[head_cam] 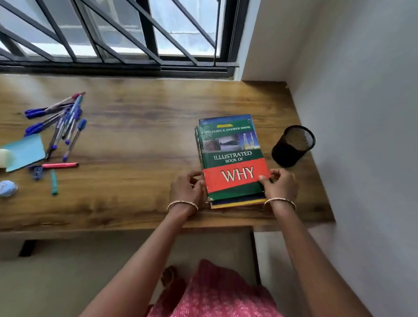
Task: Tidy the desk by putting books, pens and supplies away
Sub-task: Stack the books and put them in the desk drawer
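A stack of books (232, 162) lies flat on the right part of the wooden bench (133, 128), near its front edge. The top book has a green cover with a red band. Its writing reads "A QUESTION & ANSWER BOOK" along the top, then "ILLUSTRATED BOOK OF" in white, and "WHY" in large pale letters on the red band. A strip of small pictures sits between the top line and the title. Under it, edges of blue and yellow covers show at the far and near ends of the stack.

The left hand (186, 189) rests against the left edge of the stack at the red band, its fingers (199, 183) curled and touching the book's side. The right hand (279, 185) is at the right edge, thumb on the cover and the other fingers bent around the side. Both hands press on the stack from either side; neither lifts it. Each wrist wears a thin bangle.

A black mesh cup (292, 145) lies tilted just right of the books, its open mouth facing up and away, close to the wall (369, 101).

Well apart, on the left of the bench, a loose pile of blue-capped pens (60, 122) is scattered. Beside them lie a blue sticky pad (24, 151), a pink pen (59, 165), a teal marker (53, 182), a small blue clip (37, 172) and a round blue item (5, 188) whose label is too blurred to read.

A barred window (99, 30) runs behind the bench.
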The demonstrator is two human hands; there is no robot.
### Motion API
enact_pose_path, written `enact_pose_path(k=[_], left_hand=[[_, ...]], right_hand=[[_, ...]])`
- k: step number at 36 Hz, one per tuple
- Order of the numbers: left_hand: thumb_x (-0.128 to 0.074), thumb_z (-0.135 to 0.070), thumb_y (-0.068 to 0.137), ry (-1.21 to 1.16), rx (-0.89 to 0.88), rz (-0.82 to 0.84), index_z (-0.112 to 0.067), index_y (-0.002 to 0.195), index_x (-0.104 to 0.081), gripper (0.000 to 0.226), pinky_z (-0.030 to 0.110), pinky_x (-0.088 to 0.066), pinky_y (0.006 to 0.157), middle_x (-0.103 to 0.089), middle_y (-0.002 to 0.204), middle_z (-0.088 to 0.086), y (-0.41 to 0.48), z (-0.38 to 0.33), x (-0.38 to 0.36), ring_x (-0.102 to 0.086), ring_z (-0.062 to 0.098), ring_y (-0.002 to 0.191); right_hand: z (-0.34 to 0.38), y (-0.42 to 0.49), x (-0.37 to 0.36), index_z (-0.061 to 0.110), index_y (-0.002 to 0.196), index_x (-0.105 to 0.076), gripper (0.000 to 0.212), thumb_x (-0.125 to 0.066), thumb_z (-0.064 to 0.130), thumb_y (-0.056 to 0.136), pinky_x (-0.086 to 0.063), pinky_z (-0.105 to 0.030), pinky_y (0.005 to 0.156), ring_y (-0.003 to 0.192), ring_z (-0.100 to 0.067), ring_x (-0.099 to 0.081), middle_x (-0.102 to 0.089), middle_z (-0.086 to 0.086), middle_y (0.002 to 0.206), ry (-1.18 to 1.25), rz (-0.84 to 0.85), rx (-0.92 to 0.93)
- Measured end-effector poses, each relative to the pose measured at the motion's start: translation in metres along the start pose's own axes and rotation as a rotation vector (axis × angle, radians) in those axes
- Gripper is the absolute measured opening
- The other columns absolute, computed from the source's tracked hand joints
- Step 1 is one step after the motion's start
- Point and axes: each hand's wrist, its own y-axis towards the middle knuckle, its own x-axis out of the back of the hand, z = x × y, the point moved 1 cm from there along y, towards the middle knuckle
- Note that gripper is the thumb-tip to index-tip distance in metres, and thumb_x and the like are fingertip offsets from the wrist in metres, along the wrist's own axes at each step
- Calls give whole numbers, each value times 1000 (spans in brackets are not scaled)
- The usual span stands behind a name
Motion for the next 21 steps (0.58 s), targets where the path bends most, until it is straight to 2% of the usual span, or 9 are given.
enact_pose_path(k=[3,5,8,10,12,15,17,19,21], left_hand=[[-67,-16,85,-55,1,15,-22,100,-73,18,33,-59,70,-73,79,0,-24,14,10,-70,17,72],[-67,-18,86,-91,27,-10,-21,95,-74,12,28,-58,64,-70,74,-7,-45,29,15,-69,11,65],[-63,-32,88,-15,1,-98,-25,80,-69,12,20,-49,60,-68,66,-13,-83,53,23,-64,0,63],[-60,-38,90,-13,2,-107,-25,73,-65,22,22,-48,57,-67,59,-13,-109,73,22,-63,-1,57],[-59,-39,90,-42,64,-77,-24,71,-65,25,26,-49,57,-66,58,-12,-127,100,15,-63,1,56],[-59,-36,89,-150,256,-1,-20,71,-68,26,32,-56,64,-68,57,-7,-139,149,-1,-67,11,58],[-57,-25,92,-427,461,48,-15,71,-66,25,28,-57,61,-66,57,-1,-137,171,-11,-66,18,57],[-49,-13,97,-796,753,124,-10,79,-63,23,23,-52,57,-65,63,5,-133,181,-17,-62,19,60],[-43,-16,100,-1085,958,201,-8,88,-62,25,31,-50,71,-68,86,11,-125,194,-19,-62,21,73]], right_hand=[[-13,-17,9,15,94,-69,18,-75,20,77,-51,-34,81,87,-28,-66,-67,-11,98,15,-95,69],[-19,-39,18,17,85,-67,5,-70,20,83,-51,-33,75,81,-26,-64,-66,-7,88,81,-156,150],[-30,-89,24,14,79,-65,18,-64,28,91,-49,-29,66,70,-17,-60,-64,-1,76,186,-188,221],[-42,-127,21,14,72,-62,28,-61,31,94,-43,-23,58,62,-14,-56,-62,0,68,215,-186,234],[-56,-164,9,16,66,-59,33,-59,32,94,-37,-19,52,55,-9,-52,-57,2,59,229,-121,168],[-77,-208,-22,17,63,-60,31,-62,26,93,-35,-24,50,51,-7,-49,-53,5,53,259,54,8],[-85,-224,-42,16,66,-66,29,-61,25,94,-42,-21,51,51,-3,-52,-59,4,58,387,131,-137],[-89,-228,-65,8,72,-69,27,-59,18,95,-49,-15,54,57,-8,-58,-64,-3,65,579,146,-330],[-92,-222,-91,3,76,-65,22,-56,6,95,-47,-13,46,54,-13,-56,-61,-10,66,746,152,-539]])
